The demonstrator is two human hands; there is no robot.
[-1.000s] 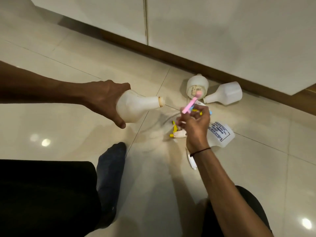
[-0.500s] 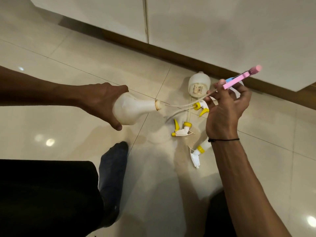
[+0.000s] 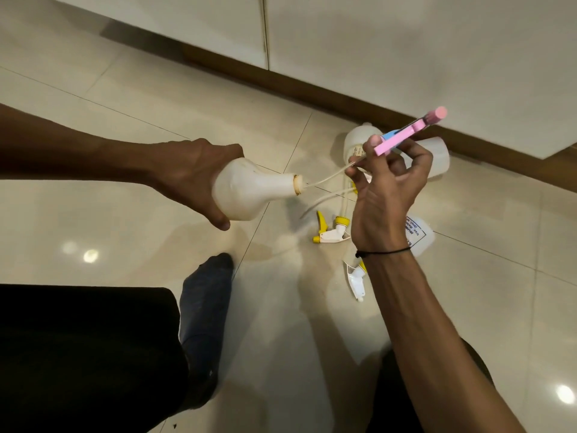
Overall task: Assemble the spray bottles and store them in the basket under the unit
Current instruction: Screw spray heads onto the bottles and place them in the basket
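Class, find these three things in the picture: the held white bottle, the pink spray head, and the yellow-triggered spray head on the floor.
White bottle (image 3: 246, 192), head view, body.
Pink spray head (image 3: 402, 139), head view, body.
Yellow-triggered spray head (image 3: 331, 234), head view, white body.

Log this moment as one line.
left hand: holds white bottle | right hand: holds pink spray head | dip tube: entering bottle neck

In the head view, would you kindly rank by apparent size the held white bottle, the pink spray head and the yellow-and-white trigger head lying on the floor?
1. Held white bottle.
2. Pink spray head; nearer the camera, so unsure.
3. Yellow-and-white trigger head.
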